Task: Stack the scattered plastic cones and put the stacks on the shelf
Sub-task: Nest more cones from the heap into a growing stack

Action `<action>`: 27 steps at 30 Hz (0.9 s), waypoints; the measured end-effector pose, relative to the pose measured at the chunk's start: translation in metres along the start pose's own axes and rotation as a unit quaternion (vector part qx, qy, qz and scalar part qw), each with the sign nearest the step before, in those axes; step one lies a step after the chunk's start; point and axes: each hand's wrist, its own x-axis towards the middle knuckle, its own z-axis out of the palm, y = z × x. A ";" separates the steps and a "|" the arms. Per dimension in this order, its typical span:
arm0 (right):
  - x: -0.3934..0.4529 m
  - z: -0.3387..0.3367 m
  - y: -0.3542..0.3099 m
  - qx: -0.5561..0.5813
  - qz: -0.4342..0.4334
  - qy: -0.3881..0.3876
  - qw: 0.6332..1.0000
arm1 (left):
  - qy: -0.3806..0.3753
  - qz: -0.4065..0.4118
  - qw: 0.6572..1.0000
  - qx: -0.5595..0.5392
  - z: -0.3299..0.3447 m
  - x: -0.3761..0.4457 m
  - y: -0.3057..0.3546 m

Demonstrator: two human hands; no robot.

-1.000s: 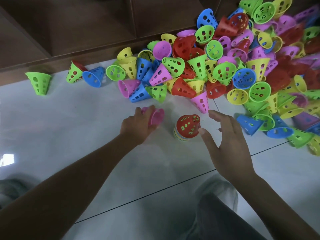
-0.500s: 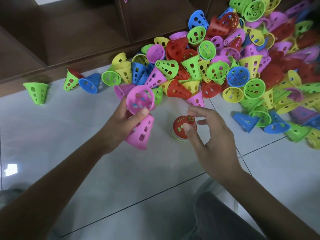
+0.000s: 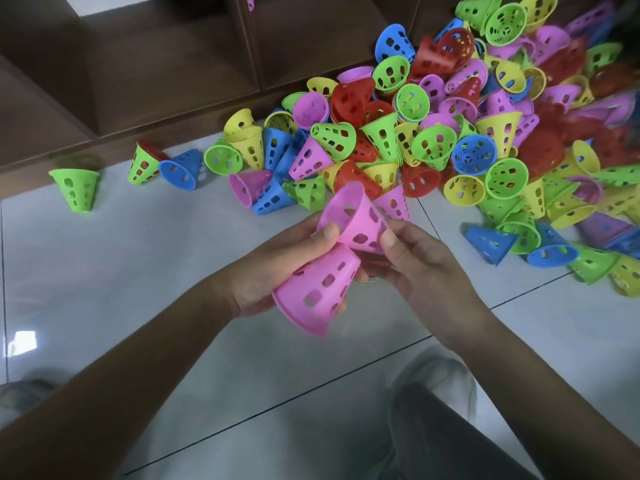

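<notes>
Two pink perforated cones are held above the floor in the middle of the view, narrow ends meeting. My left hand [image 3: 277,268] grips the lower pink cone [image 3: 317,292], whose wide mouth points down toward me. My right hand [image 3: 422,261] pinches the upper pink cone [image 3: 356,220], whose mouth tilts up and away; my left thumb also rests on its rim. Both hands hide the small stack that stood on the floor. A big heap of coloured cones [image 3: 450,133] spreads across the upper right. The dark wooden shelf [image 3: 166,64] runs along the top.
A lone green cone [image 3: 76,187] stands at the left near the shelf base, with a green cone [image 3: 142,164] and a blue cone [image 3: 181,169] lying beside it. Grey floor tiles [image 3: 121,271] lie in front. My knee [image 3: 436,420] is at the bottom.
My left hand lifted the two pink cones off the floor toward me. My right hand left the red-topped stack and took hold of the upper pink cone.
</notes>
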 end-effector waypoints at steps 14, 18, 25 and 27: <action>-0.014 -0.048 -0.038 -0.432 -0.140 0.141 0.880 | 0.239 -0.064 0.918 -0.310 0.005 0.001 -0.033; -0.002 -0.036 -0.012 -0.516 -0.136 0.074 0.843 | 0.278 -0.051 0.913 -0.293 0.001 0.004 -0.032; 0.021 -0.027 0.023 -0.569 -0.120 0.068 0.811 | 0.306 0.031 0.931 -0.196 -0.006 0.012 -0.023; 0.021 -0.030 0.028 -0.561 -0.114 0.072 0.816 | 0.311 0.080 0.939 -0.122 -0.007 0.017 -0.020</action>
